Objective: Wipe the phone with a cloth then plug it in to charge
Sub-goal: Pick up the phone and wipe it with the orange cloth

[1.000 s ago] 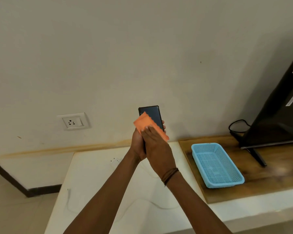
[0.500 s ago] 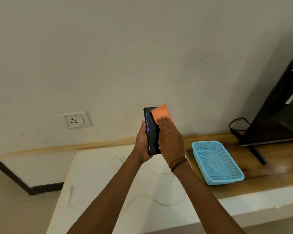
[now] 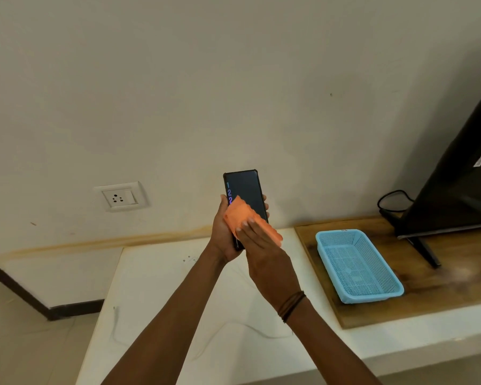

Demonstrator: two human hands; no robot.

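On my feed I see one thing worn: a wristband (image 3: 291, 305) of several thin dark-brown cords, lying close together, wrapped round the right wrist. Just beyond the wristband is the right hand (image 3: 264, 262). Behind the wristband the right forearm (image 3: 331, 348) runs bare, as does the left forearm (image 3: 164, 329).

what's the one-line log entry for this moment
step: wipe | left hand: grips phone upright | right hand: presses orange cloth on screen | wall socket: nothing plugged in
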